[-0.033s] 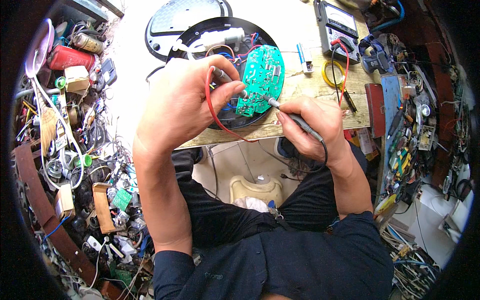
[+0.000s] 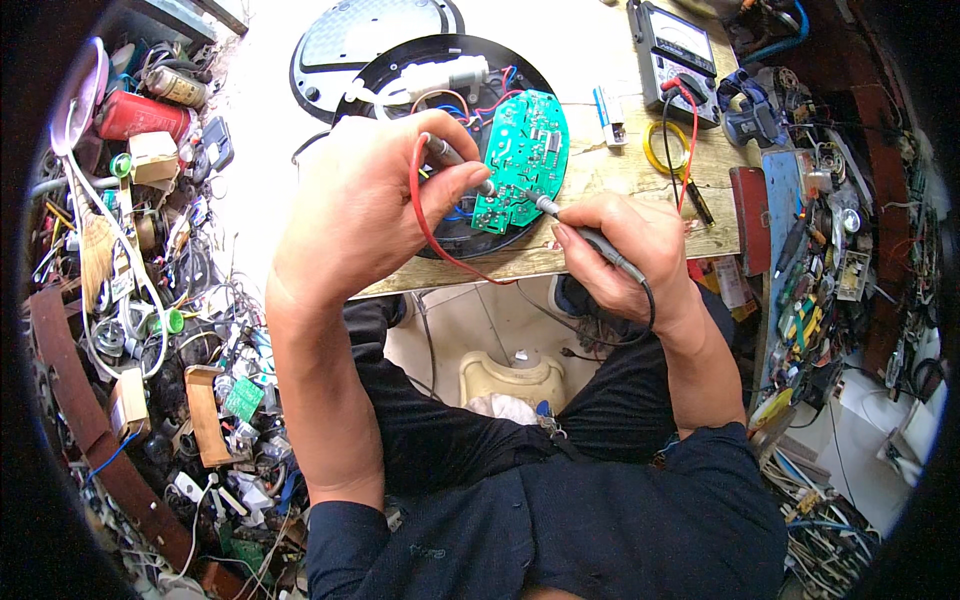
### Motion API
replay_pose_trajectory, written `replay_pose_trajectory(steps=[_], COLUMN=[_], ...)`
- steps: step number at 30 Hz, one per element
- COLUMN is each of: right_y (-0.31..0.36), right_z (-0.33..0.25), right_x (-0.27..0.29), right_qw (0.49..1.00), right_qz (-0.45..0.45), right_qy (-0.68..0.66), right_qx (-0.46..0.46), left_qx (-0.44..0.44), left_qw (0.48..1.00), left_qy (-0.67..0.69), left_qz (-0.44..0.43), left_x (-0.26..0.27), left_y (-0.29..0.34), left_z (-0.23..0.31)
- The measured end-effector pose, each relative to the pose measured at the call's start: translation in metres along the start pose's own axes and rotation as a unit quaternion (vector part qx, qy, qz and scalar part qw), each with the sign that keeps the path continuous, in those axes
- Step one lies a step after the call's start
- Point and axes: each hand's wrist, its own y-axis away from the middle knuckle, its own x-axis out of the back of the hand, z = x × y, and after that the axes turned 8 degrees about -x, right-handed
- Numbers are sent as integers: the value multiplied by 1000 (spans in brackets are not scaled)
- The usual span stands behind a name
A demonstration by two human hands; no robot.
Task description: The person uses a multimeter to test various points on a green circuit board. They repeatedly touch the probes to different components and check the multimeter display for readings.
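- Left hand (image 2: 370,200), centre-left of the frame: thumb and bent forefinger pinching a grey test probe with a red lead (image 2: 455,158); its tip points at the lower left part of the circuit board, contact not certain.
- Right hand (image 2: 625,250), right of centre: thumb and forefinger pinching a second grey test probe with a black lead (image 2: 590,238), other fingers curled in below; its tip lies over the lower middle of the board, contact likewise not certain.
- Circuit board (image 2: 545,120), green, upper centre of the frame, between the two hands; components on the visible face; stands over the right part of the housing.
- Housing (image 2: 415,57), round, black, open; holds red and blue wires and a white cylindrical part (image 2: 450,75).
- Cover (image 2: 372,50), rounded, grey with dark rim; upper centre-left, just behind the housing.
- Analogue meter (image 2: 675,62), black, upper right; red and black plugs seated in its front.
- Small box (image 2: 609,115), blue and white, between housing and meter.
- Ring (image 2: 654,147), yellow, below the meter, the leads passing over it.
- Worktable (image 2: 720,222), wooden, beneath all these.
- Red cylinder (image 2: 145,117), upper left, among heaped parts and cables.
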Motion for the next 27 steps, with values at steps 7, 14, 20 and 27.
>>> replay_pose_trajectory(steps=[7, 14, 20, 27], right_y=[0, 1, -1, -2], right_z=[1, -1, -1, -4], right_x=[-2, -2, 0, 0], right_qw=[1000, 1000, 1000, 1000], right_qz=[4, 15, 5, 1], right_qy=[-6, 1, 11, 9], right_qx=[10, -7, -3, -10], left_qx=[6, 12, 7, 20], left_qw=[1000, 999, 999, 999], left_qy=[13, 37, 36, 33], left_qz=[2, 12, 19, 13], left_x=[-2, -3, -5, -3], left_y=[-1, -1, -2, -1], left_z=[0, 2, -2, -2])
